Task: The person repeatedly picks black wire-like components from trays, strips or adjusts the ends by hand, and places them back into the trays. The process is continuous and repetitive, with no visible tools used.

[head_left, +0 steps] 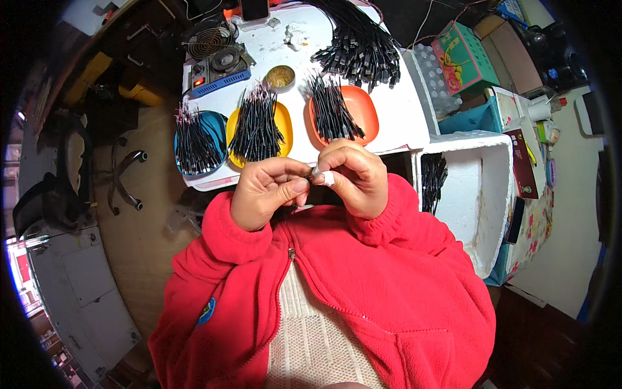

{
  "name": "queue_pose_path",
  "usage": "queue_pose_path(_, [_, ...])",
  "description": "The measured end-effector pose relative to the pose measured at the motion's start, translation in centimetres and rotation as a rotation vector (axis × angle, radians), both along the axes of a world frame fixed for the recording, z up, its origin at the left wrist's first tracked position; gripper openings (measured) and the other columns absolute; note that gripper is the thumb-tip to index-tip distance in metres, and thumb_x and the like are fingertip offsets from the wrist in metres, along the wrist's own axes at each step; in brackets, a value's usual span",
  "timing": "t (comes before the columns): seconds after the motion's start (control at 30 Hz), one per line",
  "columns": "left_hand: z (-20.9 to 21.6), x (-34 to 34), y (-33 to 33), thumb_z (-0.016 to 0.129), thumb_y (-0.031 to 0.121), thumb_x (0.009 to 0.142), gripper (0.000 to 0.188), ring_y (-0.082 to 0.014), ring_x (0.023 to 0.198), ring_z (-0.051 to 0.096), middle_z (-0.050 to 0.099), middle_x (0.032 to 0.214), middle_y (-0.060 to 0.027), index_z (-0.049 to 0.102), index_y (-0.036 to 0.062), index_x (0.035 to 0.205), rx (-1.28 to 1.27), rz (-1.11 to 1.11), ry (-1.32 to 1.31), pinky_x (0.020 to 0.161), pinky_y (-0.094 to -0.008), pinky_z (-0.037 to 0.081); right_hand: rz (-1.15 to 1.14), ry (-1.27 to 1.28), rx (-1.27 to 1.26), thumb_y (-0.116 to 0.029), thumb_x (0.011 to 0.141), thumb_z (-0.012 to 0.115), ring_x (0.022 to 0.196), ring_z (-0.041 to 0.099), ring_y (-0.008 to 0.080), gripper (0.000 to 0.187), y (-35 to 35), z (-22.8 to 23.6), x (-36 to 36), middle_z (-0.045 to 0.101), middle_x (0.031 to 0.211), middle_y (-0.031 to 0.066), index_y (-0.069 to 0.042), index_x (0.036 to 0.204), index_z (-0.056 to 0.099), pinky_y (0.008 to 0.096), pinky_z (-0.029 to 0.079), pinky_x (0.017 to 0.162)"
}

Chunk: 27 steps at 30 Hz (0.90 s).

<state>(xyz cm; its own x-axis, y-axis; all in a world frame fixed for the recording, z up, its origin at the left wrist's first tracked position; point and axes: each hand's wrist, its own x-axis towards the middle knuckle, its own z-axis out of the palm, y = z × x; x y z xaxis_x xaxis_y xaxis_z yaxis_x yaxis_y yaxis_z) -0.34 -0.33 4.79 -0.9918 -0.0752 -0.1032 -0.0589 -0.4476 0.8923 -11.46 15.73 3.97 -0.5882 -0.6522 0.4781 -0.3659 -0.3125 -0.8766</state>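
Note:
My left hand and my right hand meet in front of my chest, just off the table's near edge. Both are closed in a pinch at the fingertips on a thin black cable, mostly hidden by the fingers. White tape wraps a fingertip of the right hand. Beyond the hands, bundles of short black cables with stripped, reddish wire ends lie on a blue plate, a yellow plate and an orange plate. The orange plate is nearest to the right hand.
A large bundle of black cables hangs over the white table at the back. A small fan device and a round tin stand at the back left. Right of me is a white foam box with black cables inside.

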Motion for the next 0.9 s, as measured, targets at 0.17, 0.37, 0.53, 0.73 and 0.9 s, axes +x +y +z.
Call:
queue_pose_path(0.17, [1.2,-2.8,-1.9,0.063,0.001,0.089,0.011,-0.0103,0.070,0.062,0.066,0.080,-0.0060,0.063,-0.0050,0.098,-0.408,0.173,0.080,0.062,-0.0222,0.048,-0.099,-0.123,0.003,-0.006,0.086,0.067,0.077,0.058,0.0129,0.014,-0.8,-1.3,-2.5,0.061,0.092,0.0075,0.001,0.097,0.064,0.0242,0.046,0.067])
queue_pose_path(0.37, [-1.4,-12.8,-9.0,0.065,0.003,0.082,0.008,-0.0337,0.070,0.064,0.065,0.079,-0.0184,0.065,-0.0015,0.088,-1.595,0.228,0.344,0.063,-0.0375,0.051,-0.079,-0.283,0.198,-0.012,0.095,0.056,0.078,0.056,0.0135,0.017,-0.6,-3.0,-4.3,0.060,0.085,0.0076,0.003,0.094,0.063,0.0254,0.045,0.071])
queue_pose_path(0.53, [-6.1,-17.5,-11.6,0.065,0.006,0.081,0.007,-0.0350,0.074,0.063,0.062,0.080,-0.0163,0.068,0.0009,0.085,-1.867,-0.015,0.105,0.067,-0.0406,0.051,0.069,-0.244,0.218,-0.007,0.092,0.058,0.070,0.054,0.0117,0.011,-0.5,-4.0,-4.7,0.057,0.081,0.0054,0.003,0.092,0.063,0.0244,0.042,0.061])
queue_pose_path(0.73, [-7.9,-18.2,-11.6,0.062,0.005,0.080,0.008,-0.0360,0.076,0.064,0.059,0.094,-0.0173,0.067,0.0001,0.083,-1.909,-0.051,0.063,0.067,-0.0411,0.053,0.057,-0.270,0.268,-0.006,0.092,0.056,0.069,0.055,0.0155,0.011,-0.4,-3.7,-5.5,0.059,0.079,0.0081,0.003,0.090,0.062,0.0267,0.043,0.063])
queue_pose_path(0.9, [-7.8,-18.5,-11.2,0.060,-0.002,0.077,0.009,-0.0357,0.076,0.065,0.060,0.096,-0.0171,0.067,-0.0006,0.082,-1.981,-0.084,0.034,0.068,-0.0419,0.054,0.078,-0.235,0.298,-0.007,0.091,0.058,0.067,0.056,0.0162,0.011,-0.5,-3.6,-6.1,0.057,0.077,0.0082,0.002,0.090,0.062,0.0277,0.044,0.061])
